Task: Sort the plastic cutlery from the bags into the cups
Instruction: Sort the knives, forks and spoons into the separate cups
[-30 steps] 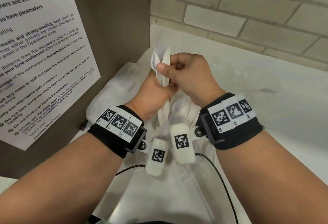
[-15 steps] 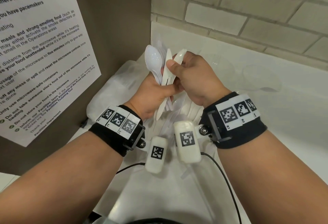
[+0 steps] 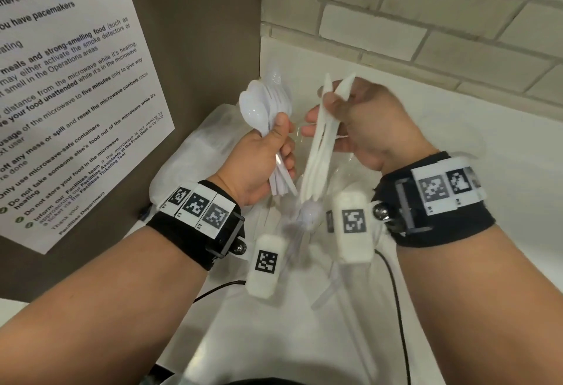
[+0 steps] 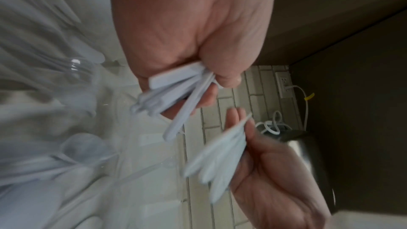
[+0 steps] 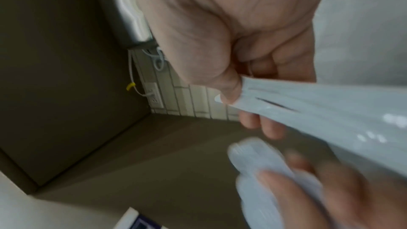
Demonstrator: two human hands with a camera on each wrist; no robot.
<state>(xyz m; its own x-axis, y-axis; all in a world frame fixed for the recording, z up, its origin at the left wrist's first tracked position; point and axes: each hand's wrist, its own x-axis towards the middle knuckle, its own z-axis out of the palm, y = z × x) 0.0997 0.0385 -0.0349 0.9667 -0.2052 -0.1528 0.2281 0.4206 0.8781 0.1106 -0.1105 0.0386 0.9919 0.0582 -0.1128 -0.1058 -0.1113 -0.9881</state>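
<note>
My left hand [image 3: 268, 153] grips a bunch of white plastic spoons [image 3: 262, 107], bowls up; their handles [image 4: 176, 93] stick out below the fist in the left wrist view. My right hand [image 3: 353, 122] holds a few white plastic knives [image 3: 320, 147], blades down; the same knives [image 5: 319, 109] show blurred in the right wrist view. The two hands are a little apart above a clear plastic bag [image 3: 195, 156] with more white cutlery [image 3: 307, 217] lying loose under the wrists. A clear cup [image 4: 81, 70] shows blurred in the left wrist view.
A brown cabinet side with a printed microwave notice [image 3: 70, 95] stands close on the left. A pale brick wall [image 3: 426, 13] runs along the back. The white counter [image 3: 487, 128] stretches to the right. A black cable [image 3: 396, 299] trails under my right forearm.
The hands were together on one mixed bunch. Now they have parted: my right hand has drawn the knives out to the right, and my left keeps the spoons.
</note>
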